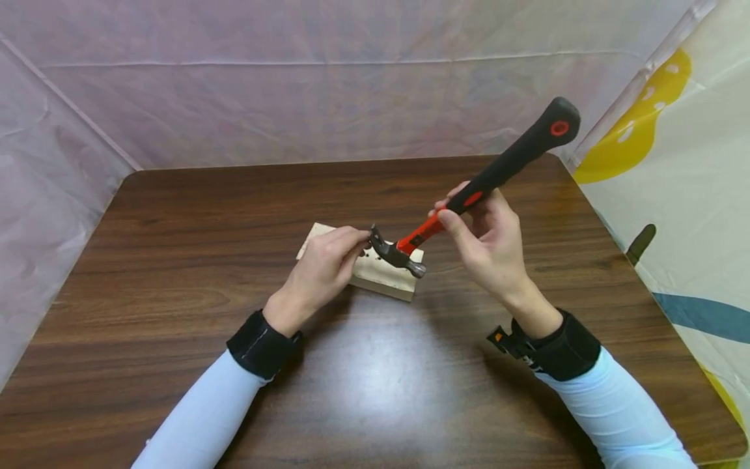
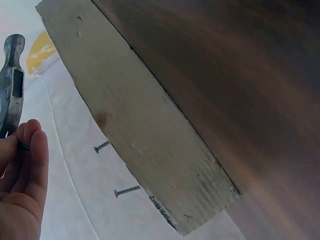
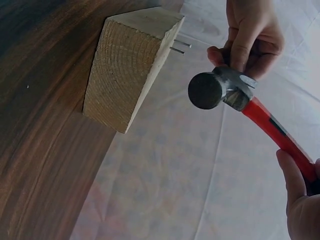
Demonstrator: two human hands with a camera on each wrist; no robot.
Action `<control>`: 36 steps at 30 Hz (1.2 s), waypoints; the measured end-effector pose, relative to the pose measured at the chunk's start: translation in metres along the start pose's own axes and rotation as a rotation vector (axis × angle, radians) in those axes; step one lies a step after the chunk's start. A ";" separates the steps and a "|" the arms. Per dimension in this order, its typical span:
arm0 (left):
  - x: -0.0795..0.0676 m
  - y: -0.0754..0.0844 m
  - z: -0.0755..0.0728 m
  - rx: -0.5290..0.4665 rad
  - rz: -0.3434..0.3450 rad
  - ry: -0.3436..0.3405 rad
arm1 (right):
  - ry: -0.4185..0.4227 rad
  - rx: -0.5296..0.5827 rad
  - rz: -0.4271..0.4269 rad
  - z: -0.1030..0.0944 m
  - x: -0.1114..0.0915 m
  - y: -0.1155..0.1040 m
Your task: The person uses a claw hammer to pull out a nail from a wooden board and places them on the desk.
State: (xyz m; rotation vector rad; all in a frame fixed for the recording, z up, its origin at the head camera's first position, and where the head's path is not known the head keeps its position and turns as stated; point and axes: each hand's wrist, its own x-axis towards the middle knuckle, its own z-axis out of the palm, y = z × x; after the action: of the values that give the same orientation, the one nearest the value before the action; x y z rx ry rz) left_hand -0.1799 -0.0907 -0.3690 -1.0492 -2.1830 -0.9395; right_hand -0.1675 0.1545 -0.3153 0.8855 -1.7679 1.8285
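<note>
A claw hammer with a red and black handle is in my right hand, its fingers and thumb gripping the handle where red meets black. The handle end points up and right, and the steel head hangs above a pale wooden block. Beside the claw, my left hand pinches a small dark nail between thumb and fingers; most of it is hidden. Two nails stick out of the block's upper face, partly driven in.
The block lies on a brown wood-grain table. Pale fabric hangs behind the table and on both sides, with yellow and blue shapes at the right. Black straps with cameras sit on the wrists.
</note>
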 end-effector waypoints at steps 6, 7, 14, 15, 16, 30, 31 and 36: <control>0.001 0.000 -0.006 0.022 -0.021 0.028 | -0.020 -0.023 0.029 0.001 -0.001 0.001; 0.001 0.000 -0.008 0.028 -0.029 0.033 | -0.023 -0.026 0.033 0.001 -0.002 0.002; -0.001 -0.004 -0.024 0.081 -0.122 0.037 | -0.039 -0.044 0.025 -0.002 -0.001 0.005; -0.002 -0.005 -0.026 0.090 -0.132 0.035 | -0.043 -0.047 0.022 -0.002 -0.001 0.006; -0.003 -0.006 -0.029 0.101 -0.140 0.034 | -0.047 -0.049 0.021 -0.003 -0.001 0.006; -0.025 -0.022 -0.057 0.183 -0.233 0.065 | -0.069 -0.109 0.030 -0.004 0.000 0.008; -0.026 -0.023 -0.059 0.199 -0.243 0.063 | -0.068 -0.112 0.032 -0.003 0.001 0.008; -0.034 -0.026 -0.068 0.263 -0.309 0.027 | -0.068 -0.135 0.024 0.001 0.003 -0.003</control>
State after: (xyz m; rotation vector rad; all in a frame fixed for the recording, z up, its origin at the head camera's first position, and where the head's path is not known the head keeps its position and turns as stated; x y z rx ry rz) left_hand -0.1718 -0.1699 -0.3606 -0.5840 -2.4088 -0.7594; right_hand -0.1672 0.1530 -0.3111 0.8870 -1.9265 1.6887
